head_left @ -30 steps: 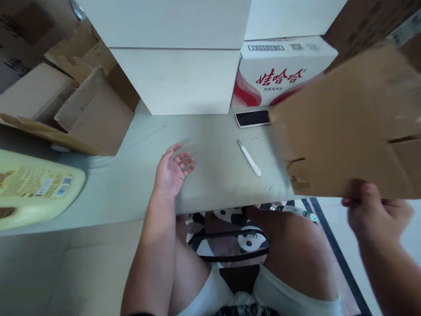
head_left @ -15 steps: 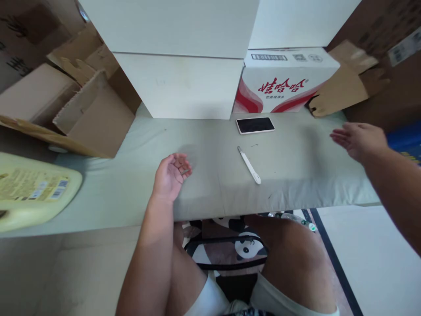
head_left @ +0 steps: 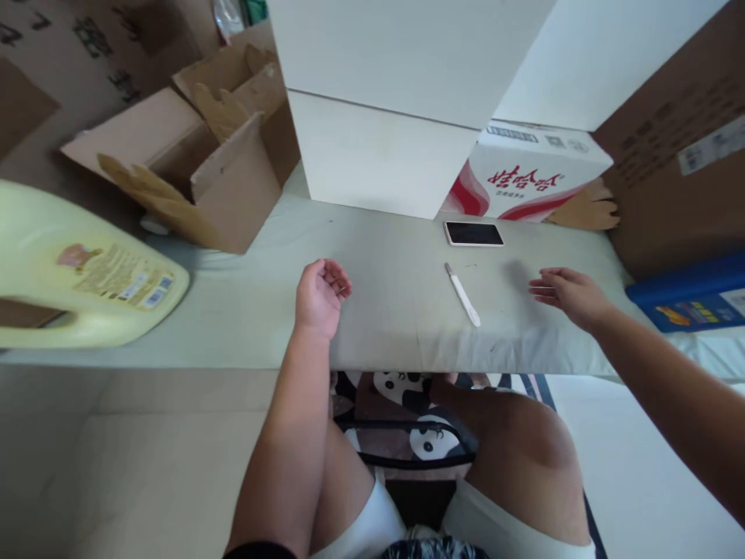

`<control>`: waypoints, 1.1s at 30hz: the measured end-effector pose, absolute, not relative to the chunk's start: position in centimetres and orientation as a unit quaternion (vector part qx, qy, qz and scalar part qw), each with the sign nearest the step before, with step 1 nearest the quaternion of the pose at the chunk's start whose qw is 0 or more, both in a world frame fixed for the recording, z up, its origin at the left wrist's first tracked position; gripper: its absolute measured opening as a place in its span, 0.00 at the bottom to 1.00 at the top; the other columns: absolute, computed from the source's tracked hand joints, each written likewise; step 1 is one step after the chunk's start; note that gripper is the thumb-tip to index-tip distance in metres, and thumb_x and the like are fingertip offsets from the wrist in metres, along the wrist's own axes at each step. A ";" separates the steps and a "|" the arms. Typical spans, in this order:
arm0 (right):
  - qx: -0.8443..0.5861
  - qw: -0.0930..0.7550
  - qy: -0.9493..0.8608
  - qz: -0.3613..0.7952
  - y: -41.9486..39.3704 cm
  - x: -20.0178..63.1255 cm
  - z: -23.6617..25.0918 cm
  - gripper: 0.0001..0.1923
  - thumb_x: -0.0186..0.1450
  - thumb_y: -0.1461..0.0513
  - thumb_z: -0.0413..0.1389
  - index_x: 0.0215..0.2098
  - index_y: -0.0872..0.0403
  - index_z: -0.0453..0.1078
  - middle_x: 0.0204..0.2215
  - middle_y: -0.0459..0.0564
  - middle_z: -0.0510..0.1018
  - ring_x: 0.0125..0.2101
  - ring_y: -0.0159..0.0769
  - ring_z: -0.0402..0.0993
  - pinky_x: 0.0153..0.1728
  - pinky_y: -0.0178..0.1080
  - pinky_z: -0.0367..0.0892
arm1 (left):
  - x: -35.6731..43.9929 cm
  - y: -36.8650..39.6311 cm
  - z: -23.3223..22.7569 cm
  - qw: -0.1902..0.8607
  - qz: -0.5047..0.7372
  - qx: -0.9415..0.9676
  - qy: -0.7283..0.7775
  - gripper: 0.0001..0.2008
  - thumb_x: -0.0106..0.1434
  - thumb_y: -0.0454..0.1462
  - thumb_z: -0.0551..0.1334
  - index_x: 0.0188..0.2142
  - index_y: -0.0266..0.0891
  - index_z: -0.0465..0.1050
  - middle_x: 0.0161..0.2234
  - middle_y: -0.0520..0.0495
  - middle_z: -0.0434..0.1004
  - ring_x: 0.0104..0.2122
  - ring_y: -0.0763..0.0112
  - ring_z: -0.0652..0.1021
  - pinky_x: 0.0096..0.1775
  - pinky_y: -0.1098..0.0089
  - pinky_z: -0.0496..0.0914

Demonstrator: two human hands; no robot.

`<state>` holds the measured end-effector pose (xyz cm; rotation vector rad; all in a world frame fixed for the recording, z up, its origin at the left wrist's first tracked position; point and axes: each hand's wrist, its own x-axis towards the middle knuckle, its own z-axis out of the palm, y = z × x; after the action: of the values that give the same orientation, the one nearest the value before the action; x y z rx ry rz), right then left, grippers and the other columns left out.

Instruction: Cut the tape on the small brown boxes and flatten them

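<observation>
My left hand (head_left: pixel 323 299) hovers over the left-middle of the cloth-covered table (head_left: pixel 384 310), its palm turned inward and fingers loosely curled apart, with nothing in it. On the right, my right hand (head_left: pixel 570 295) is also above the cloth, fingers stretched toward the middle and holding nothing. Between the two hands lies a slim white-handled tool (head_left: pixel 464 297) with a grey metallic tip, resembling a scalpel. It lies at a slant, tip pointing away from me, nearer to my right hand. Behind it rests a phone (head_left: pixel 474 234) with a dark screen and pale edge.
A white cabinet-like block (head_left: pixel 384 155) and a white and red carton (head_left: pixel 524 171) stand along the back. Open cardboard boxes (head_left: pixel 238 194) and a pale yellow jug (head_left: pixel 116 272) are at left. A blue package (head_left: pixel 692 299) sits at right. The table's front edge runs above my knees.
The view has shifted, so things at the back and left appear further right. My right hand has come inward, closer to the white-handled tool. My left hand keeps a similar loose pose.
</observation>
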<state>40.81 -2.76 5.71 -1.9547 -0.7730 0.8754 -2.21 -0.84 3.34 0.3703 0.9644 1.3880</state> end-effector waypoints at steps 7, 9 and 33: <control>-0.701 0.349 -0.493 0.379 2.2 28.0 5.0 0.08 0.59 0.65 0.64 0.37 0.53 0.72 0.24 0.46 0.80 0.25 0.33 0.76 0.29 0.37 0.73 | -4.3 -1.0 3.7 0.604 0.680 0.095 0.405 0.13 0.62 0.42 0.61 0.23 0.41 0.66 0.21 0.52 0.65 0.21 0.75 0.66 0.27 0.73 0.64; -0.660 0.324 -0.551 0.395 4.0 22.8 4.6 0.09 0.59 0.66 0.63 0.39 0.53 0.73 0.24 0.45 0.80 0.25 0.34 0.76 0.29 0.37 0.71 | -4.9 -1.1 3.8 0.585 0.701 0.073 0.400 0.13 0.63 0.41 0.59 0.23 0.40 0.65 0.20 0.53 0.63 0.21 0.76 0.65 0.27 0.74 0.62; -0.443 0.425 -0.765 0.194 7.2 7.1 6.2 0.09 0.68 0.54 0.58 0.42 0.50 0.70 0.35 0.45 0.80 0.35 0.36 0.78 0.43 0.42 0.76 | -8.1 -1.0 3.3 0.181 0.883 0.014 0.433 0.12 0.60 0.34 0.52 0.22 0.42 0.51 0.21 0.57 0.46 0.20 0.76 0.55 0.26 0.72 0.53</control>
<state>7.10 7.22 6.20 -1.1069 -1.9127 0.4858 -8.05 -0.98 3.26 0.0383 1.2232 2.4927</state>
